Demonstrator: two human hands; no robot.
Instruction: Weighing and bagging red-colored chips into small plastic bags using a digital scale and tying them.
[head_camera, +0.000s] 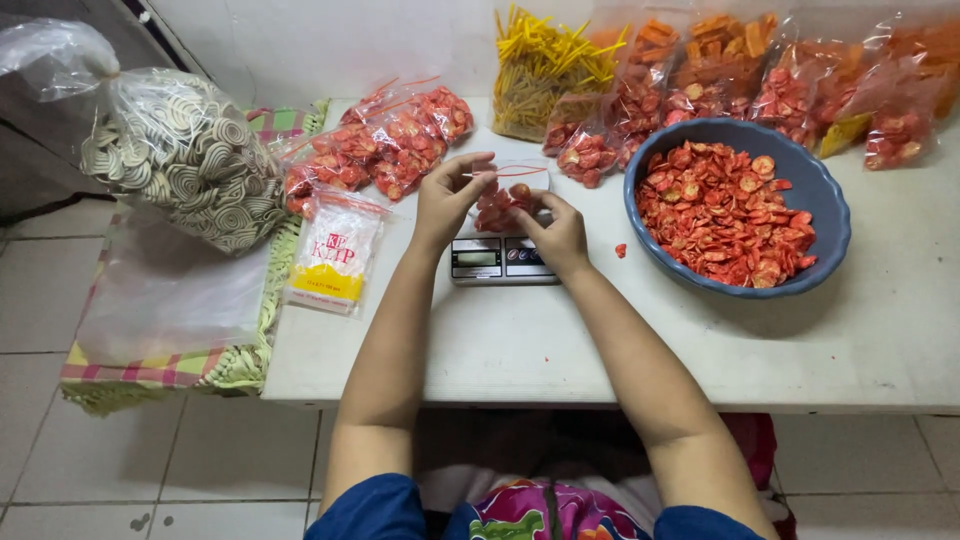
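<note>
A small clear zip bag of red snack chips (503, 202) rests on a small digital kitchen scale (500, 261) near the middle of the white table (520, 350). My left hand (447, 200) pinches the bag's red-striped top edge on the left. On the bag's right side, my right hand (556, 233) holds it, fingers curled against it. A blue bowl (832, 222) heaped with loose red chips stands to the right of the scale. One stray chip (621, 250) lies between scale and bowl.
Several filled small bags of red chips (380, 148) lie left of the scale, with a pack of empty zip bags (335, 252). Large bags of yellow sticks (540, 70), orange snacks (720, 45) and spiral crackers (180, 150) line the back and left. Tiled floor below.
</note>
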